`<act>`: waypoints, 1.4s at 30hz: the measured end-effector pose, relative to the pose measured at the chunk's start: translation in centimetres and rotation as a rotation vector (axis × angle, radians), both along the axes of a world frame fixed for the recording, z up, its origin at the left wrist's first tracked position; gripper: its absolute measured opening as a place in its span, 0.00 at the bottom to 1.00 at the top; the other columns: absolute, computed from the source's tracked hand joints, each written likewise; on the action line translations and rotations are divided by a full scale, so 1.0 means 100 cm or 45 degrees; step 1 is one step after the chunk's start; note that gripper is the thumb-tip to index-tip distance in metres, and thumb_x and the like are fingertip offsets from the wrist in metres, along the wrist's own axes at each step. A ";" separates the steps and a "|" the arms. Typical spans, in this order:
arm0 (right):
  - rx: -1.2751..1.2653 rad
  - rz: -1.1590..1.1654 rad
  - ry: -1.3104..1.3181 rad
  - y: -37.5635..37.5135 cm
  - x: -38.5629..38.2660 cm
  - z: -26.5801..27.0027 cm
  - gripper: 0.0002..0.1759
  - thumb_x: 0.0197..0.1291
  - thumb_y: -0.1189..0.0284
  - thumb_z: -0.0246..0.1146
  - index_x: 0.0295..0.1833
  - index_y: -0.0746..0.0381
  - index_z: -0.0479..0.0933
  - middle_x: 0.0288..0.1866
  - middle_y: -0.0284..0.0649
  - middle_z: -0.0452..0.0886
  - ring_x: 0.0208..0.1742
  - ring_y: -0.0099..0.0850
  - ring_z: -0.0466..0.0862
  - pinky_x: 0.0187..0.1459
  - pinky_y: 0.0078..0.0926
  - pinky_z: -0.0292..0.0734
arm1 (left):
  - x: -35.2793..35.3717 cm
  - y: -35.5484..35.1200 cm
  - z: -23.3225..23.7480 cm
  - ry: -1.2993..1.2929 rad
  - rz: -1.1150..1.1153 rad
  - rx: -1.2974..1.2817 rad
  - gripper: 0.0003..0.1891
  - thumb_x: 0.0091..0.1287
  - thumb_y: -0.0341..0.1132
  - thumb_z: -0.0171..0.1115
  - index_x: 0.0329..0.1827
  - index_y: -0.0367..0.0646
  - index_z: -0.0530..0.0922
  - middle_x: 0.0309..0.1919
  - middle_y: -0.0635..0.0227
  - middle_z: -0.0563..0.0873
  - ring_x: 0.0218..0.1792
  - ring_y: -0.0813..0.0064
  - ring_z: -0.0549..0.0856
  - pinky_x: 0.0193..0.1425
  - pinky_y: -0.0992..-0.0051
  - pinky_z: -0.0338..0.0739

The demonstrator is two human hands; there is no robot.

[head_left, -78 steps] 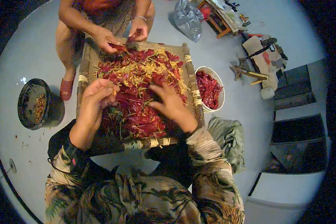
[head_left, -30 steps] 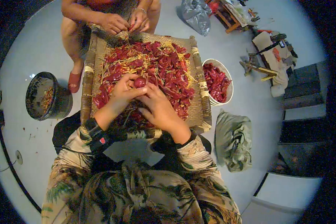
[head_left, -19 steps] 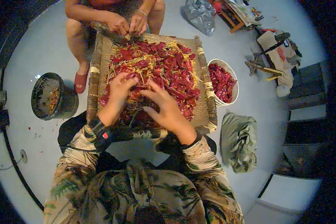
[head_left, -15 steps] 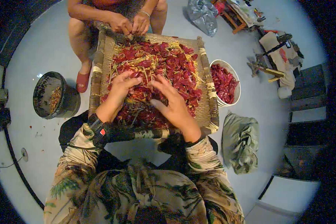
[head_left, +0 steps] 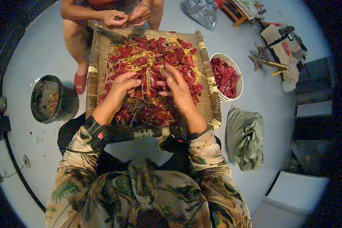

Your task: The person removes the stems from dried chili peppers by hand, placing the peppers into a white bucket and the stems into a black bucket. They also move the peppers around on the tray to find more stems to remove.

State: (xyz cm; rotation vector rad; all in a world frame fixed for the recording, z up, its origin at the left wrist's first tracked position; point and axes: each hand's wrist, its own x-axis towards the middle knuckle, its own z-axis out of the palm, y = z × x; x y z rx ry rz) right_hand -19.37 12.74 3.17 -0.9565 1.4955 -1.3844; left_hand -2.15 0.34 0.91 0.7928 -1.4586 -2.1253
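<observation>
Dried red chili peppers (head_left: 174, 57), mixed with yellow seeds and stems, cover a woven tray (head_left: 207, 108) with a pole frame in front of me. Over its middle, my left hand (head_left: 122, 89) is closed, thumb and forefinger pinched at the end of a red chili (head_left: 151, 78); the fingers partly hide the grip. My right hand (head_left: 178, 91) hovers just right of that chili with its fingers apart and nothing visible in them. Across the tray, another person's hands (head_left: 127, 17) are held close together around a small reddish piece.
Right of the tray stands a white bucket (head_left: 240, 85) of red chilies. A black bucket (head_left: 66, 100) with scraps inside is at the left. A green-grey cloth bag (head_left: 245, 138) lies on the floor, and a grey plastic bag (head_left: 201, 13) sits farther back.
My right hand has turned and its fingers have moved away from the left hand's fingertips. The other person's hands have shifted slightly. The whole view has moved a little.
</observation>
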 end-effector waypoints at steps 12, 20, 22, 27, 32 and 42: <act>-0.104 -0.014 0.808 -0.003 -0.001 -0.026 0.38 0.53 0.91 0.43 0.70 0.53 0.59 0.66 0.45 0.68 0.53 0.32 0.79 0.47 0.25 0.78 | 0.006 0.002 0.004 -0.143 -0.006 -0.249 0.15 0.58 0.37 0.61 0.47 0.41 0.79 0.25 0.77 0.78 0.23 0.86 0.73 0.27 0.83 0.64; -0.018 -0.016 0.871 -0.001 0.003 -0.006 0.24 0.57 0.76 0.58 0.61 0.60 0.69 0.58 0.51 0.75 0.57 0.45 0.77 0.56 0.36 0.73 | 0.005 0.002 0.003 -0.142 -0.050 -0.228 0.15 0.57 0.37 0.62 0.46 0.40 0.79 0.27 0.76 0.79 0.25 0.85 0.74 0.29 0.82 0.67; -0.035 0.017 0.698 -0.001 0.008 0.005 0.21 0.58 0.69 0.61 0.57 0.60 0.73 0.55 0.49 0.77 0.55 0.45 0.78 0.55 0.36 0.73 | -0.001 0.001 -0.013 -0.055 -0.084 -0.412 0.14 0.57 0.36 0.63 0.45 0.41 0.79 0.27 0.75 0.79 0.27 0.83 0.75 0.30 0.81 0.68; -0.179 0.097 0.865 -0.003 0.014 -0.016 0.18 0.56 0.66 0.65 0.50 0.62 0.77 0.40 0.44 0.83 0.38 0.34 0.82 0.42 0.27 0.75 | -0.001 0.009 -0.020 -0.275 -0.165 -1.209 0.13 0.56 0.34 0.65 0.44 0.42 0.78 0.28 0.71 0.79 0.30 0.82 0.76 0.33 0.79 0.70; 0.054 0.046 0.476 -0.001 0.015 -0.019 0.10 0.56 0.69 0.65 0.41 0.62 0.79 0.28 0.37 0.81 0.30 0.24 0.79 0.36 0.24 0.74 | -0.005 0.021 0.004 -0.328 0.012 -0.976 0.16 0.54 0.32 0.69 0.45 0.41 0.76 0.26 0.72 0.77 0.27 0.84 0.74 0.32 0.81 0.70; -0.009 -0.293 0.563 -0.006 0.014 -0.025 0.07 0.56 0.71 0.64 0.35 0.64 0.76 0.27 0.34 0.78 0.30 0.21 0.75 0.33 0.21 0.71 | -0.008 0.025 -0.003 -0.238 0.051 -0.768 0.11 0.56 0.34 0.68 0.31 0.39 0.73 0.23 0.70 0.74 0.24 0.79 0.71 0.28 0.76 0.67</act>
